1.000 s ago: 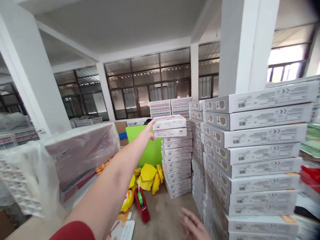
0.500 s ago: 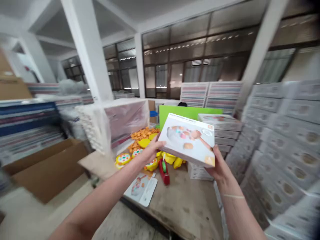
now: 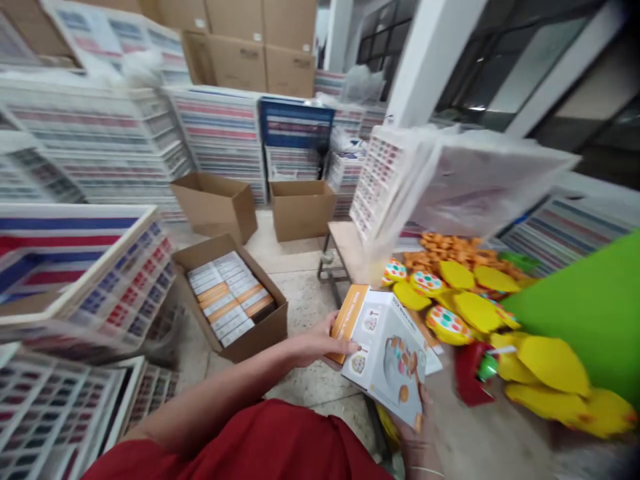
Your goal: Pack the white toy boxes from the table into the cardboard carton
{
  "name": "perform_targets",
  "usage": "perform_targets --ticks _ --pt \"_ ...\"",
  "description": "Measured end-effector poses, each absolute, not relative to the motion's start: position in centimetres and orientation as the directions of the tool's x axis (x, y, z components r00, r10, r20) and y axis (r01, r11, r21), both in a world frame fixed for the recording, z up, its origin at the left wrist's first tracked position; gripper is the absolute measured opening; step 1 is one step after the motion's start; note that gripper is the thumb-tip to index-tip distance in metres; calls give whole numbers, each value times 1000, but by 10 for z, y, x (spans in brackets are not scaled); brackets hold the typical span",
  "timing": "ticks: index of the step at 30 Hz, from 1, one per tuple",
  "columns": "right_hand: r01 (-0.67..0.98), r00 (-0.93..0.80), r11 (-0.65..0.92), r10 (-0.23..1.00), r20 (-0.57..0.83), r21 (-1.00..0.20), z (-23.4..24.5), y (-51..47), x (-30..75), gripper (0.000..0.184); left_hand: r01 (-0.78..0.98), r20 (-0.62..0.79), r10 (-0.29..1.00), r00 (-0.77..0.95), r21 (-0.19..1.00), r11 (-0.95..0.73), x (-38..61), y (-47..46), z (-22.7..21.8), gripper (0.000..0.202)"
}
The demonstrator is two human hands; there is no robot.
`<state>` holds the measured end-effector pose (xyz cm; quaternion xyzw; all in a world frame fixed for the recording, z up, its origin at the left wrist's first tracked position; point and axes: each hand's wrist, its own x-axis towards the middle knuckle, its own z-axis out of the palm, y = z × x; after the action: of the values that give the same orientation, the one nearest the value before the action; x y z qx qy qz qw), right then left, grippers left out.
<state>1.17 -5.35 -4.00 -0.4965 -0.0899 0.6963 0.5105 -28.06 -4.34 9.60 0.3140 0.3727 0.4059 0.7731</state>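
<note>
I hold a flat white toy box (image 3: 387,357) with an orange end in both hands, low over the table's near edge. My left hand (image 3: 317,340) grips its orange end, fingers curled over the top face. My right hand (image 3: 417,433) supports the box from below at its near corner, mostly hidden behind it. On the floor to the left stands an open carton (image 3: 260,330) partly filled with the same kind of boxes, packed on edge.
The table (image 3: 345,250) carries yellow toy pieces (image 3: 547,363), orange pieces, a red tape dispenser (image 3: 470,383), a green board (image 3: 595,307) and a plastic-wrapped stack (image 3: 450,187). Two empty cartons (image 3: 300,207) sit on the floor. Stacks of packed boxes line the left and back.
My view has swung left and down, away from the white box stacks. The box taken from the stack has come down with both hands to the table edge near the open carton.
</note>
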Motion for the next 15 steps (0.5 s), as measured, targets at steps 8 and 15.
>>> perform_targets --ticks 8,15 --pt "-331 -244 -742 664 -707 -583 -53 4 -122 66 -482 -389 906 168 769 420 -427 -55 52 95" --pt "-287 -244 -686 728 -641 -669 -60 18 -217 64 -601 -380 913 146 699 387 -567 -58 24 83"
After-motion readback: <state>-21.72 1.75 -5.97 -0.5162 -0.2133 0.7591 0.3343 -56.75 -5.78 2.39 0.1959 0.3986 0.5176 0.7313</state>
